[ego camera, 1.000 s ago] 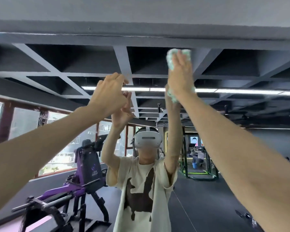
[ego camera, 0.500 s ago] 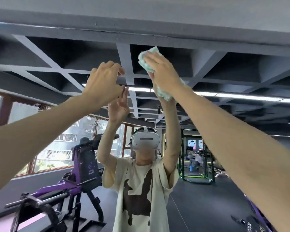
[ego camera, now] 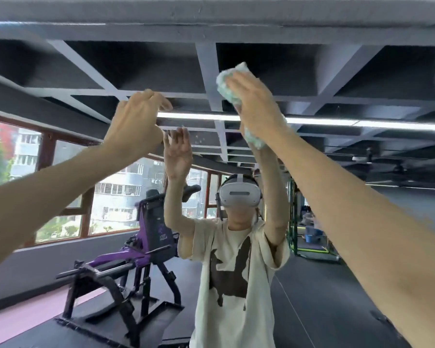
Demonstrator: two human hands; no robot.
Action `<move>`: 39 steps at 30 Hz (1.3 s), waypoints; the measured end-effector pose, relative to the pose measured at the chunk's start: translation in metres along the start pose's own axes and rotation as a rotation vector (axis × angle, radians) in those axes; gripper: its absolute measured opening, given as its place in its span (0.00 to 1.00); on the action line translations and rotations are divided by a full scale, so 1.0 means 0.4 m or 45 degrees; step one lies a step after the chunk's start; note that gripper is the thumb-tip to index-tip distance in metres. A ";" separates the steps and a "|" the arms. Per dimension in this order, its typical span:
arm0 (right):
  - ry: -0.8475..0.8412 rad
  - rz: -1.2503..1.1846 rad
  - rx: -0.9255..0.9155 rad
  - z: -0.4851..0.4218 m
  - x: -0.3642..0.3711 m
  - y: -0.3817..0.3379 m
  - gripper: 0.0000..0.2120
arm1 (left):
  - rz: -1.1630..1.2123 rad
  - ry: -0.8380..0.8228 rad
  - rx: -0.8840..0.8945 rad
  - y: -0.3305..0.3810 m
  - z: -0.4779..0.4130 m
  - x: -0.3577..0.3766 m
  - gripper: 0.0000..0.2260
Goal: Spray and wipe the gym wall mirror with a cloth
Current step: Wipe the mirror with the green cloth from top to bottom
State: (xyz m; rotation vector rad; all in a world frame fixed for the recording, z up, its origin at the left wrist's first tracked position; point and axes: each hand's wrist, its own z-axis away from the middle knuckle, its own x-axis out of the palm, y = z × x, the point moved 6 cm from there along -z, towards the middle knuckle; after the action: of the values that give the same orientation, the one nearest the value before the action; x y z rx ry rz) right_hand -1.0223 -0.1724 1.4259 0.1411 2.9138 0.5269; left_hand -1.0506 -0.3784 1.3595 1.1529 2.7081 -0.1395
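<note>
Pressing cloth [ego camera: 232, 82] to mirror [ego camera: 337, 222] — right hand [ego camera: 255, 106] flat; left hand [ego camera: 136, 121] open, empty.

Right hand [ego camera: 255, 106] on cloth [ego camera: 232, 82] against mirror [ego camera: 362, 222], left hand [ego camera: 136, 124] beside, weight machine [ego camera: 146, 247] reflected below left.

The right hand [ego camera: 258, 106] covers the middle of the cloth [ego camera: 232, 82], so only its crumpled ends show above and below the palm. The left hand [ego camera: 136, 124] is blurred at its fingers [ego camera: 161, 100]; whether they touch the mirror [ego camera: 362, 71] cannot be told. Both forearms run out of the picture's lower corners. The purple gym machine [ego camera: 148, 242] is cut off at the bottom edge.
</note>
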 end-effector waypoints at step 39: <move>0.213 0.063 0.539 -0.003 0.134 -0.301 0.25 | 0.286 0.031 0.119 -0.292 -0.018 -0.054 0.21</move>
State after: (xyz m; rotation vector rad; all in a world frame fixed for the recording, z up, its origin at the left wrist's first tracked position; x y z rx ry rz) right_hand -1.0825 -0.2784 1.3758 0.2344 3.1503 -0.0856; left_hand -1.1213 -0.4734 1.3723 1.4844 2.5931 -0.2215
